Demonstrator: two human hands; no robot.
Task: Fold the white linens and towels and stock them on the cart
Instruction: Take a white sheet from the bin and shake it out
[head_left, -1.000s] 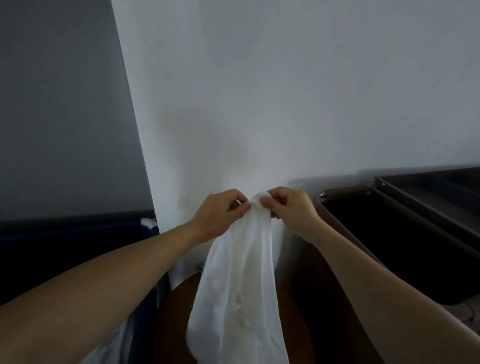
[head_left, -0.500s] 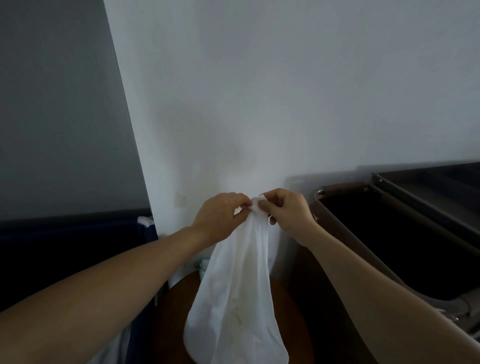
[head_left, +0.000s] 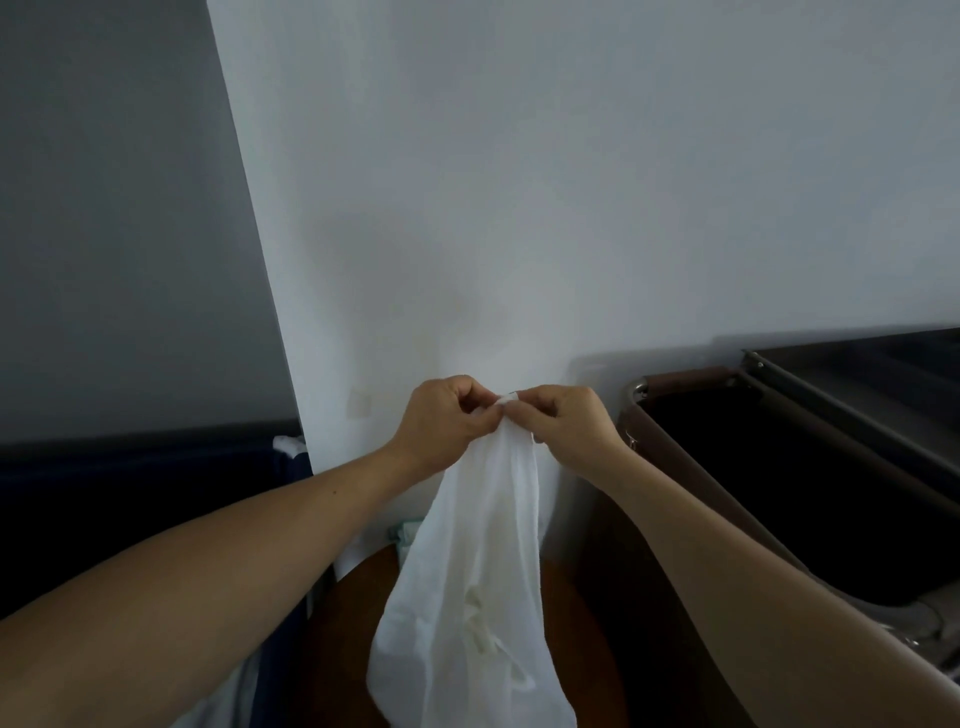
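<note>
White linen (head_left: 467, 571) hanging lengthwise downward, top pinched between left hand (head_left: 441, 423), right hand (head_left: 569, 423)

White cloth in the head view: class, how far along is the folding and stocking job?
Done: no folded linen shows in the dark brown-rimmed bin. In hand: left hand and right hand pinch the top of the thin white cloth, which hangs unfolded. Left: folding it, then stocking it.

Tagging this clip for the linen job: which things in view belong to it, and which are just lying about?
In the job: white linen, pinched at its top by the left hand and right hand; cart.
Lying about: round wooden table; dark blue container.
</note>
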